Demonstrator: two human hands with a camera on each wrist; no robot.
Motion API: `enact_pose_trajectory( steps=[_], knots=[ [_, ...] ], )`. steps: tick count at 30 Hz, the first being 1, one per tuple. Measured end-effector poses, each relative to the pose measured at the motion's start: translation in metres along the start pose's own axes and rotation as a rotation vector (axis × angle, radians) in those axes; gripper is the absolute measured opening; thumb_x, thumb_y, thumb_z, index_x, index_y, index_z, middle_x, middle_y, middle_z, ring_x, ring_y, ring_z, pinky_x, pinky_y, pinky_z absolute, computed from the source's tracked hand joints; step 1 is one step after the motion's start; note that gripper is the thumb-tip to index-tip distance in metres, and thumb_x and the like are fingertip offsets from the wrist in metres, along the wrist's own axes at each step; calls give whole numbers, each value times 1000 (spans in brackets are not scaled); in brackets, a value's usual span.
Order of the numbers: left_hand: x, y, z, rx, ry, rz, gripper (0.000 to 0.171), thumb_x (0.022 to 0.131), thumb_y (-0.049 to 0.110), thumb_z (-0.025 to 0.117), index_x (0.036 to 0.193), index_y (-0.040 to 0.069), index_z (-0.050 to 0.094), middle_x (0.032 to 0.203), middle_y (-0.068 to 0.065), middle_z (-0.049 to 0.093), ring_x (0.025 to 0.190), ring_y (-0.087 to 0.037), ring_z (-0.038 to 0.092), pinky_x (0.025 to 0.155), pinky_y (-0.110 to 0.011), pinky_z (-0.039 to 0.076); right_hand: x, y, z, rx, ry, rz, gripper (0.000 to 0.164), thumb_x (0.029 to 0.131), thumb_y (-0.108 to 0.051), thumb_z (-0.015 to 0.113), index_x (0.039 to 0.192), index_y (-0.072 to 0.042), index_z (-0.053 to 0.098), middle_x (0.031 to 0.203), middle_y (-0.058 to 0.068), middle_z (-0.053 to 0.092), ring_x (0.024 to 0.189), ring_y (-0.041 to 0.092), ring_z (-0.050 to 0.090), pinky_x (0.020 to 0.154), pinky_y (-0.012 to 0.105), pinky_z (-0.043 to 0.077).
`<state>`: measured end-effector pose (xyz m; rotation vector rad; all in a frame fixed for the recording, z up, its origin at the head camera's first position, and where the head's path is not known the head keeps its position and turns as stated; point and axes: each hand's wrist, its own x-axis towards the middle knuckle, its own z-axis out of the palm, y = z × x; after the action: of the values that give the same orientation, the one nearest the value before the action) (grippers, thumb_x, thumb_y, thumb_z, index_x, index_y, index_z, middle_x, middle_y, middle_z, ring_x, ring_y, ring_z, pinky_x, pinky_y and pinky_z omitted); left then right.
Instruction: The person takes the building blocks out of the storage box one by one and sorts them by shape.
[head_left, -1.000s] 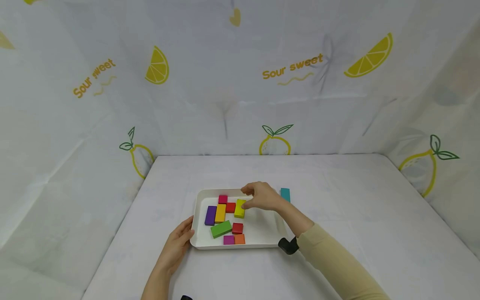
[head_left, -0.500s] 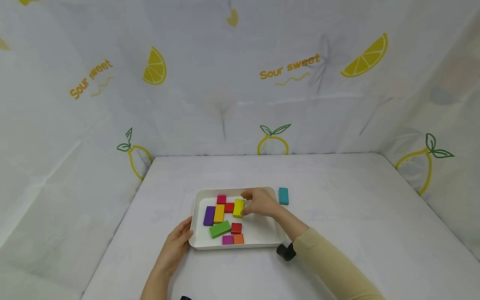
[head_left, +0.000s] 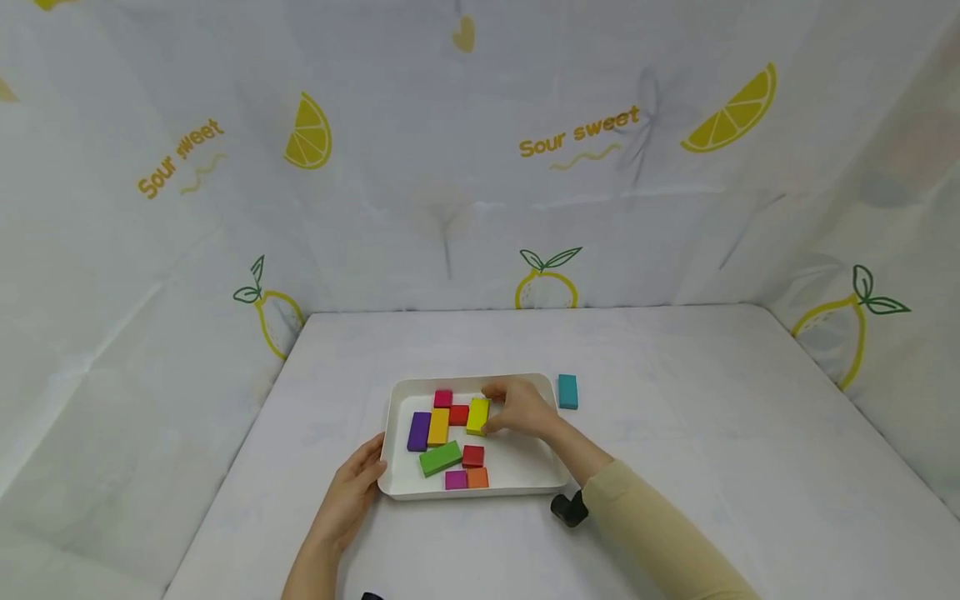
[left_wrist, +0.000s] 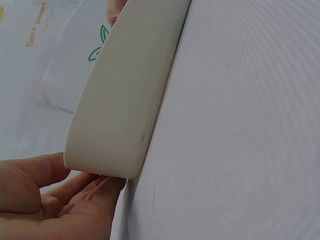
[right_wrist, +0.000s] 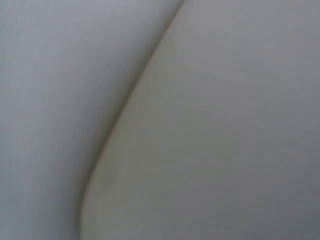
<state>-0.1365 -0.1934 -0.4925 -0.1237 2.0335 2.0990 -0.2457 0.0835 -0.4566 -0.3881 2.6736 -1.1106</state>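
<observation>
A white tray (head_left: 525, 475) lies on the table with several coloured blocks in it. My left hand (head_left: 352, 487) holds its left end; the left wrist view shows the thumb at the rim and the fingers (left_wrist: 100, 195) low against the wall. Inside the tray, my right hand (head_left: 522, 408) has thumb and forefinger at the two ends of a yellow block (head_left: 477, 417), seemingly pinching it. Left of that block are a small red block (head_left: 459, 415), an orange-yellow block (head_left: 438, 427) and a purple block (head_left: 419, 432). Only blurred pale surfaces fill the right wrist view.
Outside the tray, near its far right corner, lies a teal block (head_left: 567, 392). A green block (head_left: 440, 458), another red block (head_left: 473, 456), a magenta block (head_left: 456, 480) and an orange block (head_left: 477, 477) sit toward the tray's near side. Patterned cloth hangs behind.
My right hand has lowered a little toward the near side, its thumb moving to the yellow block's near end. The teal block has come fully into sight. My left hand stays put.
</observation>
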Motion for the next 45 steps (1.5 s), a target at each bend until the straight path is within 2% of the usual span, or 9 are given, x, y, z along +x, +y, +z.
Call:
enact_pose_trajectory(
  steps=[15, 27, 36, 45],
  knots=[
    [-2, 1, 0, 1, -9, 18, 58, 103, 8, 42, 155, -4, 18, 164, -26, 16, 154, -39, 14, 124, -50, 19, -1, -1, 7, -11, -5, -17, 61, 71, -14, 87, 127, -8, 66, 126, 9, 68, 110, 23, 59, 104, 44, 54],
    [-1, -1, 0, -9, -2, 0, 57, 104, 8, 39, 156, -3, 17, 165, -24, 14, 155, -36, 13, 125, -47, 19, -2, 2, 9, -24, 0, -50, 58, 74, -13, 86, 128, -7, 65, 128, 8, 67, 111, 21, 60, 105, 41, 54],
    [-1, 1, 1, -6, -4, -4, 57, 104, 7, 39, 156, -2, 17, 165, -23, 14, 155, -35, 12, 124, -46, 19, -6, 3, -2, -34, -3, -51, 61, 77, -19, 84, 133, -11, 61, 132, 6, 65, 118, 23, 59, 104, 42, 55],
    [-2, 1, 1, -6, -6, -10, 57, 104, 8, 39, 156, -2, 18, 165, -23, 14, 155, -36, 13, 125, -48, 20, -10, 4, -26, 14, -10, -82, 61, 78, -17, 83, 134, -10, 60, 135, 8, 63, 125, 29, 59, 110, 45, 50]
  ],
)
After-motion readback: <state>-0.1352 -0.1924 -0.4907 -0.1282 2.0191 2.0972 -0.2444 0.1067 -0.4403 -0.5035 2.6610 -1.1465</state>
